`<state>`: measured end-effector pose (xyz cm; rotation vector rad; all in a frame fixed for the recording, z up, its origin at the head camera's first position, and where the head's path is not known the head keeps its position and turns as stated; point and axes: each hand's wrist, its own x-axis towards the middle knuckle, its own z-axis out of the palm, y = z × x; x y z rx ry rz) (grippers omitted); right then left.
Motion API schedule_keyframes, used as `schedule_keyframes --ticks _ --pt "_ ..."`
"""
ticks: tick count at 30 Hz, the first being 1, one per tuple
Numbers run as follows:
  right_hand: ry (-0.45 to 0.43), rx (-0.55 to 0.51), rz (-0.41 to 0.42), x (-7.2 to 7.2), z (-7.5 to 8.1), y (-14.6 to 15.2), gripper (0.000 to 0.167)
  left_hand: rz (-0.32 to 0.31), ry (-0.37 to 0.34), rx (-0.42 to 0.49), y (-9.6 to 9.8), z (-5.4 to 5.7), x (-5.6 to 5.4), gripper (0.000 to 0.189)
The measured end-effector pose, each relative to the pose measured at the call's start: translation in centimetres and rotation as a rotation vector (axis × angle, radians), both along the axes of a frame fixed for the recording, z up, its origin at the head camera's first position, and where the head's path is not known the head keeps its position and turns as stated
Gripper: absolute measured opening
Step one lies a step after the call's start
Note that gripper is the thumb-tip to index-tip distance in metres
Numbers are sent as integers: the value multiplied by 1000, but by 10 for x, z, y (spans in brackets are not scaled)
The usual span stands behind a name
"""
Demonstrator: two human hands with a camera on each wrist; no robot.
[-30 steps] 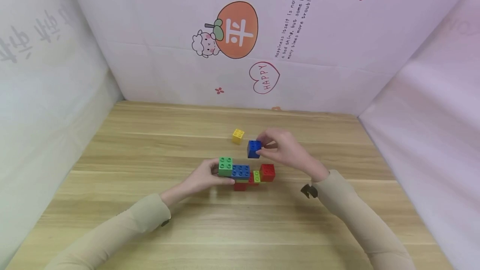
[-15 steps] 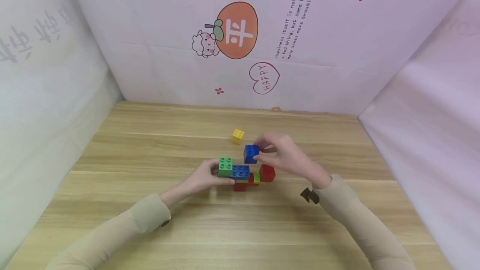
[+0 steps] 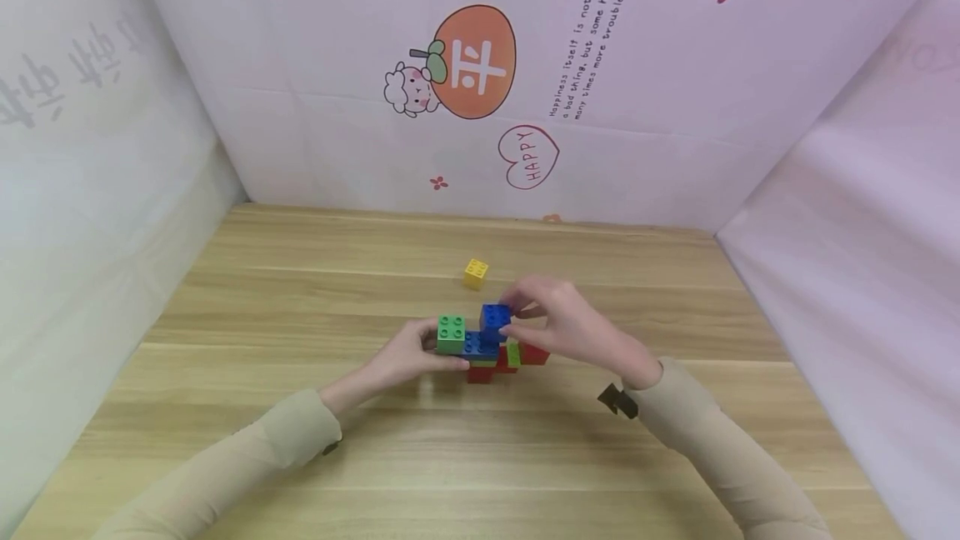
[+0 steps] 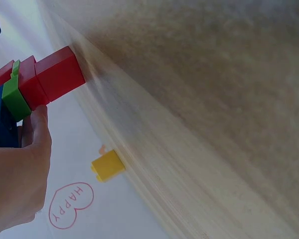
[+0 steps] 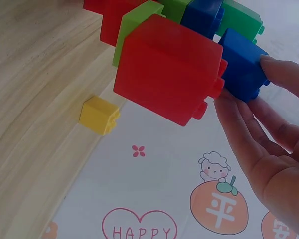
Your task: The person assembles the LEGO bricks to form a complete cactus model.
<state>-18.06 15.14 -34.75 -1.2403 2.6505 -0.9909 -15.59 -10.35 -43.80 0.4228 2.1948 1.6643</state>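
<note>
My left hand grips the left side of a built-up stack of toy building bricks. A bright green brick tops its left end, beside a long blue brick. Red and lime pieces sit lower, with a red brick raised at the right end. Between thumb and fingers my right hand pinches a square dark blue brick, right at the studs of the long blue brick's right end. In the left wrist view, a red brick forms the bottom of the stack, close over the wooden table.
A loose yellow brick stands on the wooden table behind the stack. Printed white cloth rises along the table's back edge, and pale cloth walls flank both sides.
My right hand has carried the square blue brick left and towards me, from behind the stack to over the long blue brick. The left hand and stack have stayed in place.
</note>
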Motion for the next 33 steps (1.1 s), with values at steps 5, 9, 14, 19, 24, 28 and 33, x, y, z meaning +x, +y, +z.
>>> schedule_keyframes --ticks 5,9,14,19,24,28,33 --pt "-17 -8 25 2 -2 -1 26 -2 -3 6 1 0 0 54" --pt "-17 -5 34 3 -3 -2 27 -2 -2 11 1 0 0 53" --pt "-5 5 39 4 -4 -2 30 -1 0 12 1 0 0 53" --pt "-2 11 38 5 -5 -3 30 -4 1 10 1 0 -1 53" --pt "-12 39 34 6 -4 -4 30 -5 -4 19 1 2 -1 53" --pt "-10 40 37 6 -4 -5 29 -8 -8 25 1 2 -2 53" --pt "5 22 63 6 -6 -6 31 -10 -8 25 1 0 -2 54"
